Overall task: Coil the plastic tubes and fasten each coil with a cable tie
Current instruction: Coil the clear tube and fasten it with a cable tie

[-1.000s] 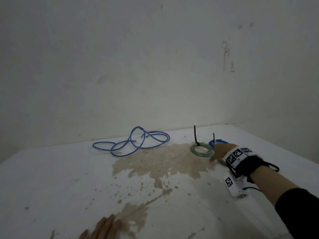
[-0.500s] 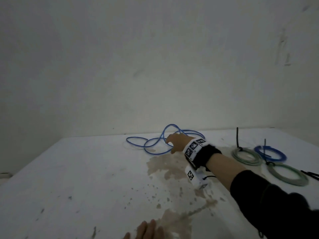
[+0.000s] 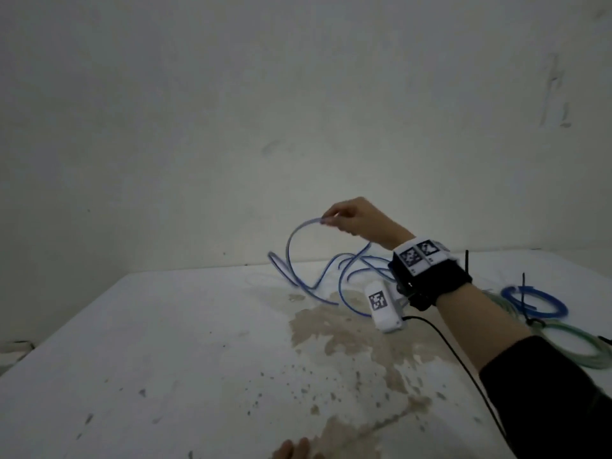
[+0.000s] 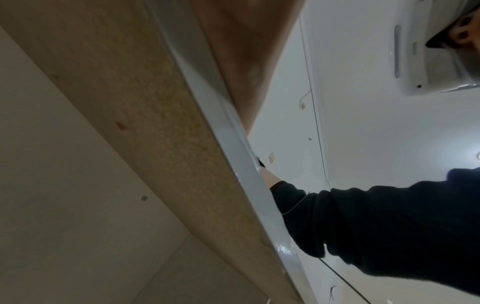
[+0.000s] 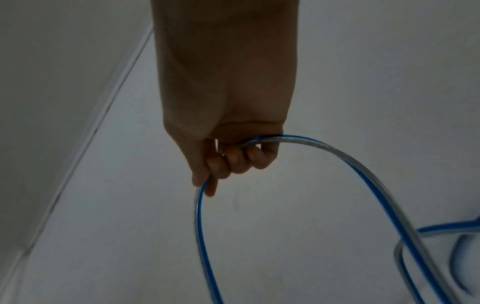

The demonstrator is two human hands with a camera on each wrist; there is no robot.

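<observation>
The loose blue tube (image 3: 299,260) is gripped near one end by the right hand (image 3: 352,217) and held raised above the bench (image 3: 165,342), its remainder trailing tangled on the surface. A snag or kink is judged likely if the tangle is lifted further without being freed. The fingers (image 5: 235,158) are curled around the tube, wrist extended forward. Only the fingertips of the left hand (image 3: 294,450) are seen resting at the bench's near edge; its state cannot be told. Tied coils (image 3: 536,301) lie to the right

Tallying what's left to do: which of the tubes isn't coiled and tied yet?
The loose blue tube that the right hand lifts. The blue coil and green coil lie tied.
</observation>
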